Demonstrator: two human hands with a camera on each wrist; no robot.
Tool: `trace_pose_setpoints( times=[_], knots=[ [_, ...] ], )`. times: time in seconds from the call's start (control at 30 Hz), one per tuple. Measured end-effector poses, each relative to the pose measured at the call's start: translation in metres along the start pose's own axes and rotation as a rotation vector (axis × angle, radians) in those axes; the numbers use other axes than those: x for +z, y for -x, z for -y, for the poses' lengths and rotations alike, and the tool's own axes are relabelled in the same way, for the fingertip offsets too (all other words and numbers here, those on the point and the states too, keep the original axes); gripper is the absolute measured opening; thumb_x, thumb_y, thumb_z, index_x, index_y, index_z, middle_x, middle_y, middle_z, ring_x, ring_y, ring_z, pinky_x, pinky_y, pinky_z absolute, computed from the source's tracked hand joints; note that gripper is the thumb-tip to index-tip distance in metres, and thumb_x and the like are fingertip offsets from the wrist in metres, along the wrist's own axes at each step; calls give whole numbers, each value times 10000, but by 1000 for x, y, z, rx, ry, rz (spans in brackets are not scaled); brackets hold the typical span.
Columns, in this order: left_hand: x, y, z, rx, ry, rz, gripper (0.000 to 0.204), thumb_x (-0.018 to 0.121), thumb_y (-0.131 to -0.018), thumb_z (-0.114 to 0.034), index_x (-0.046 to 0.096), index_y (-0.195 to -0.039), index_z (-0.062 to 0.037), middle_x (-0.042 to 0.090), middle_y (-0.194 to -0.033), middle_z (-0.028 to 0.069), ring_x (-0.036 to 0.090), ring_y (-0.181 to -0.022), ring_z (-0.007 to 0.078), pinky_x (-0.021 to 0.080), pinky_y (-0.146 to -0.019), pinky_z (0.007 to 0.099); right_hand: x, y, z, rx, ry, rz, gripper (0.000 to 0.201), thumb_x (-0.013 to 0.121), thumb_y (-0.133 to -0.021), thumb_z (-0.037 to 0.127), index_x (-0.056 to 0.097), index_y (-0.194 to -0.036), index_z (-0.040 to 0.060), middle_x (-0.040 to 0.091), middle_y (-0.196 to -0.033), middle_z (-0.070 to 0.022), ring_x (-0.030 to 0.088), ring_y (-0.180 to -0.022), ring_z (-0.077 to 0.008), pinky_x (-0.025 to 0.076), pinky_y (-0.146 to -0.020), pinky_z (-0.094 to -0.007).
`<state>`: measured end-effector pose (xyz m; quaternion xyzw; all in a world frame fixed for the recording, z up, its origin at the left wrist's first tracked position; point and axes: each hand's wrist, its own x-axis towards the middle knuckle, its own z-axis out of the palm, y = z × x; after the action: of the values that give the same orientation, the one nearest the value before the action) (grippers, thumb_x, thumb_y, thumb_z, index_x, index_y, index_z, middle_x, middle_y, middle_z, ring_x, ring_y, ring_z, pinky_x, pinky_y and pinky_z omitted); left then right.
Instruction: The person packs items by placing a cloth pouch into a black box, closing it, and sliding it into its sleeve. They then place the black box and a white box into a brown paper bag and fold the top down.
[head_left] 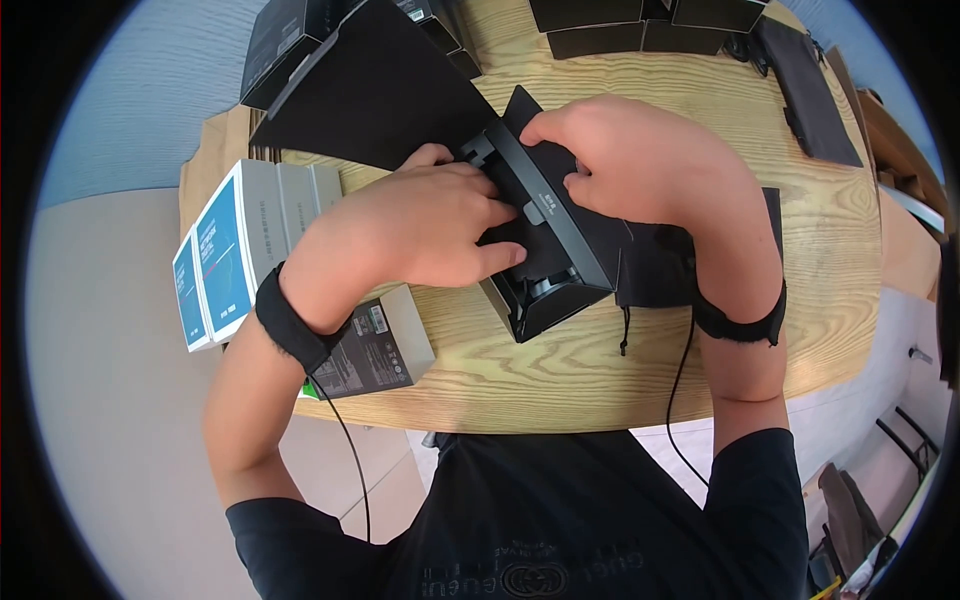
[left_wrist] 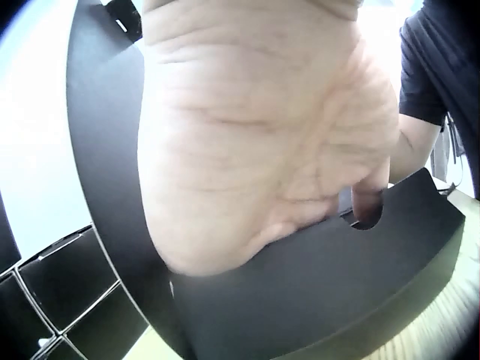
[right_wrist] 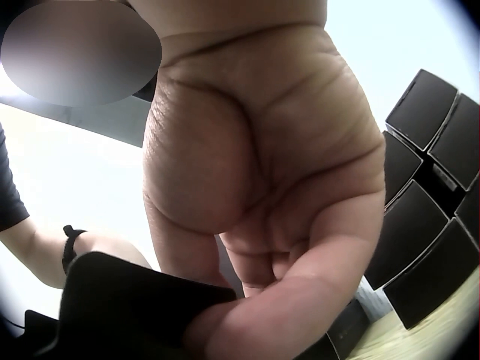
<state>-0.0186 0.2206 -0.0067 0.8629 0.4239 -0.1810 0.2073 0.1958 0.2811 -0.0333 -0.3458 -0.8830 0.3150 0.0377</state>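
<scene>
Open black box (head_left: 565, 312): one, on the wood-grain tabletop (head_left: 480, 375), in front of the torso, set at a slant. Lid (head_left: 385, 95): black, folded back toward the far left. Dark grey bar (head_left: 555, 225): along the right side of the opening, small pale print on its face. Left hand (head_left: 425, 225): back upward, fingers moderately spread and reaching into the opening; in the left wrist view one finger shows through a rounded notch in a black wall (left_wrist: 322, 292). Right hand (head_left: 640, 165): narrow, fingers bent, pinching the black side flap (head_left: 520, 112) between thumb and finger. Wrist straps: two, black, one on the left wrist (head_left: 300, 320), one on the right (head_left: 740, 322), each with a thin cable. Black pouch (head_left: 655, 270): flat, just to the right of the open box, cord hanging at its near edge. White-and-blue boxes (head_left: 225, 255): a group, upright at the left. Grey box with printed label (head_left: 385, 345): one, near the left forearm. Closed black boxes (head_left: 685, 38): grouped at the far edge; further black boxes (head_left: 285, 45) behind the lid. Second dark pouch (head_left: 815, 90): at the far right.
</scene>
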Motion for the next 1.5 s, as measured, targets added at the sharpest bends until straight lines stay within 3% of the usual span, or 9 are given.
trace_pose_setpoints(
  times=[0.17,0.23,0.47,0.67,0.73,0.8,0.87,1.2,1.5],
  knots=[
    [-20,3,-18,24,-79,-24,382,654,-943,-371,783,-1046,-27,725,-1085,137,634,-1091,265,399,-1043,395,1,0,-4,-24,36,-17,467,642,-812,8,638,-1279,-10,703,-1090,-224,665,-1035,-395,536,-894,-449],
    [-23,6,-23,123,21,164,361,674,-901,-375,788,-963,-38,728,-1008,120,640,-1025,259,410,-1003,399,2,1,-5,-51,45,-34,469,642,-813,9,637,-1281,-10,703,-1094,-224,665,-1035,-397,536,-893,-449],
    [2,-1,-21,159,43,160,384,701,-818,-402,778,-932,-44,721,-941,107,638,-989,277,411,-984,383,-3,0,1,-3,45,26,489,636,-813,8,632,-1302,-7,705,-1113,-226,661,-1064,-396,532,-914,-456],
    [-14,15,-13,150,15,37,436,782,-779,-373,730,-1048,-34,696,-1025,121,627,-1043,302,425,-1007,422,2,2,-3,-23,59,-24,484,636,-812,9,632,-1296,-8,704,-1113,-230,660,-1068,-400,532,-924,-456],
    [-17,26,-2,101,-54,-171,458,816,-766,-355,715,-1076,-33,673,-1086,134,600,-1141,329,410,-1068,450,3,2,-4,-29,57,-42,481,637,-812,8,633,-1292,-7,702,-1112,-234,659,-1069,-401,531,-924,-457],
    [-14,30,0,46,-81,-161,430,797,-822,-330,702,-1112,-27,650,-1166,152,553,-1257,362,414,-1105,455,3,2,-3,-55,27,-55,473,648,-819,10,598,-1289,-7,695,-1046,-231,664,-1004,-399,525,-855,-462],
    [2,32,1,-38,-147,-362,405,764,-882,-294,676,-1168,-22,627,-1224,160,531,-1301,378,463,-1069,453,-1,4,2,-35,6,-37,477,656,-822,12,573,-1292,1,684,-996,-223,661,-953,-395,514,-813,-462],
    [21,27,-9,-61,-4,-421,547,758,-901,-254,541,-1337,-4,489,-1411,198,524,-1304,384,519,-993,468,-4,9,19,-49,-219,90,725,775,-848,159,398,-1460,65,652,-840,-123,644,-728,-318,510,-682,-413],
    [30,50,-43,-132,-41,-320,643,797,-850,-310,547,-1400,-92,470,-1418,192,512,-1266,409,529,-976,438,4,2,11,-51,-48,127,749,788,-821,217,454,-1474,66,698,-1017,-176,674,-923,-344,533,-793,-437]
  ],
)
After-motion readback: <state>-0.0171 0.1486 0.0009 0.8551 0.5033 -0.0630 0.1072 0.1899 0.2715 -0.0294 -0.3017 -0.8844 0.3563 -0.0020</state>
